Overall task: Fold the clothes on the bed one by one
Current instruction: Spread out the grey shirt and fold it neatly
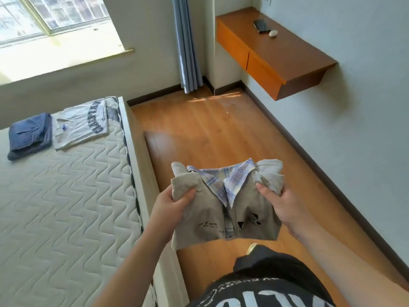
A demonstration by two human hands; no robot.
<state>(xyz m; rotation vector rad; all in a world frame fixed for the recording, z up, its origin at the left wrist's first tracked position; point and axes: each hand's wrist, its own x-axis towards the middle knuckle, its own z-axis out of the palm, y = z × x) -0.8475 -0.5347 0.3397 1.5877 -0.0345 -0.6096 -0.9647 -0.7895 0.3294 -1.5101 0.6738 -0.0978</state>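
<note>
Folded beige shirt held over floor beside the bed.
Quilted mattress point(66, 196) is seen at left; white lettered shirt point(81, 124) and blue folded stack point(29, 135) are laid side by side at its far end; beige shirt point(225, 204) with plaid collar is gripped at its left shoulder by left hand point(170, 203), at its right by right hand point(281, 204); phone point(261, 26) is left on wall desk point(287, 54).
</note>
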